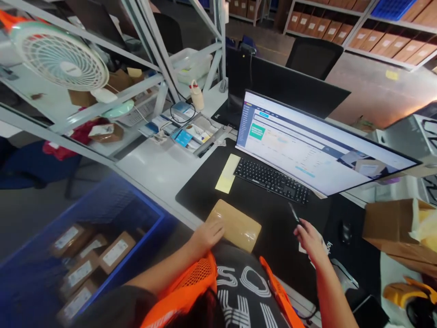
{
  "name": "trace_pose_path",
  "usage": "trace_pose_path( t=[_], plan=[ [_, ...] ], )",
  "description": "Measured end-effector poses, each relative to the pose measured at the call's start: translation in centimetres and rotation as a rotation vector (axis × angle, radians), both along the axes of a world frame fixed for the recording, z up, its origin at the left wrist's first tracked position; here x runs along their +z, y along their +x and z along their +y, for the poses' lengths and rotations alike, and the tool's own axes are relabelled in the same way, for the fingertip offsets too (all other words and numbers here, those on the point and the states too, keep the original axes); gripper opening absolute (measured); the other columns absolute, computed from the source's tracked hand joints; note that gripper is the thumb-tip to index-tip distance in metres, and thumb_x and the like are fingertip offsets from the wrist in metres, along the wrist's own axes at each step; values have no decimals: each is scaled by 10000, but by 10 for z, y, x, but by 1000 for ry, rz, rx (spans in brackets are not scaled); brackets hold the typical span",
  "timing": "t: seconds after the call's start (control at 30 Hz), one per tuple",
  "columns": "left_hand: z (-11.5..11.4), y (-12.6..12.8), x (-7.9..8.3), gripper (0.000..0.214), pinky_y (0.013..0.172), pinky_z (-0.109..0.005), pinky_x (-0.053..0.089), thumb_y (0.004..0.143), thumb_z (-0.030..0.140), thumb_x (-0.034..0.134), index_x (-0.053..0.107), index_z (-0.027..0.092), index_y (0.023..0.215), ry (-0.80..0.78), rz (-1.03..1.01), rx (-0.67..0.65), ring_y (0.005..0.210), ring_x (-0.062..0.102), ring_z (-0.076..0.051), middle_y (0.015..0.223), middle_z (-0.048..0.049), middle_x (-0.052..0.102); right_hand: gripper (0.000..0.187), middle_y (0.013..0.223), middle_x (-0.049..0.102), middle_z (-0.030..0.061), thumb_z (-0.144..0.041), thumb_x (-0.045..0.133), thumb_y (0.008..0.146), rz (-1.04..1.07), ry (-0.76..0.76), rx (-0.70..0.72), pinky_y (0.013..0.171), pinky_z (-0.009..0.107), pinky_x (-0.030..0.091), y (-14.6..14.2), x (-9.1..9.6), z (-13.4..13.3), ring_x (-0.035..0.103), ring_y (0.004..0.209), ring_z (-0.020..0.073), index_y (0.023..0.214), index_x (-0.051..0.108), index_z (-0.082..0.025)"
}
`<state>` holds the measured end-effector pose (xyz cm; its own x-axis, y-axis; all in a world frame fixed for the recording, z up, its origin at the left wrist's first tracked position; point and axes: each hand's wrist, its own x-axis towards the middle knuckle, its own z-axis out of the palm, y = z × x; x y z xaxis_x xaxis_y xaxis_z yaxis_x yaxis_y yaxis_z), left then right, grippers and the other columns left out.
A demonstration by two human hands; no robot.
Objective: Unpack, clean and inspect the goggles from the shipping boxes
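A small brown cardboard box [237, 223], with shiny tape over it, lies on the black desk mat [198, 191] right in front of me. My left hand [210, 234] grips its left end, fingers over the top. Off to the right, my right hand [309, 239] is closed around a slim, dark, pen-like tool [294, 214], whose thin end points up and away; I cannot tell whether it is a pen or a cutter. White paper labels [302, 248] lie partly hidden under the right hand.
Beyond the box are a yellow paper strip [228, 174], a black keyboard [271, 180] and a lit monitor [307, 141]. At left, a blue crate [150, 207] holds several labelled boxes. On the right sit a mouse [346, 232], an open carton [387, 223] and a yellow tape dispenser [398, 291].
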<state>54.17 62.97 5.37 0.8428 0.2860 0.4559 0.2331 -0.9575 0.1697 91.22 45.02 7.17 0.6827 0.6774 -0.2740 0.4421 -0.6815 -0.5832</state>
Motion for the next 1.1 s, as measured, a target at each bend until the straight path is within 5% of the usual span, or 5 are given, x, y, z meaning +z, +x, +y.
trace_pose_path(
  t=[0.17, 0.37, 0.77, 1.0, 1.1],
  plan=[
    [-14, -13, -5, 292, 831, -335, 626, 984, 90, 410, 662, 149, 1120, -12, -25, 36, 1072, 686, -210, 1034, -122, 740, 403, 1096, 749, 80, -281, 443, 981, -35, -13, 718, 853, 320, 537, -113, 62, 76, 719, 941, 217, 1344, 609, -230],
    [-17, -13, -4, 187, 819, -328, 631, 988, 143, 493, 675, 121, 1023, -68, -46, 34, 1031, 690, -209, 977, -109, 731, 451, 884, 755, 113, -121, 451, 965, -488, -281, 1112, 692, 309, 558, -190, 96, 141, 741, 760, 236, 1390, 575, -203],
    [-20, -14, -16, 208, 840, -320, 607, 1006, 208, 480, 676, 160, 1057, -229, -43, 78, 1002, 676, -192, 965, -97, 707, 532, 922, 726, 142, -14, 416, 928, -588, -485, 1085, 634, 321, 574, -215, 124, 128, 741, 728, 238, 1427, 529, -159],
    [-11, -8, 2, 198, 864, -378, 599, 945, 240, 594, 636, 130, 1104, -254, 13, 86, 1078, 664, -257, 1049, -138, 696, 568, 970, 717, 144, -28, 428, 930, -564, -635, 1043, 636, 275, 551, -188, 134, 92, 742, 791, 224, 1471, 478, -191],
    [-3, -2, 16, 505, 1034, -496, 513, 806, 235, 773, 561, 107, 1247, -254, 56, 74, 1245, 576, -333, 1252, -195, 637, 587, 969, 712, 137, -9, 405, 916, -535, -695, 1011, 622, 289, 544, -175, 136, 75, 741, 784, 231, 1471, 474, -188]
  ],
)
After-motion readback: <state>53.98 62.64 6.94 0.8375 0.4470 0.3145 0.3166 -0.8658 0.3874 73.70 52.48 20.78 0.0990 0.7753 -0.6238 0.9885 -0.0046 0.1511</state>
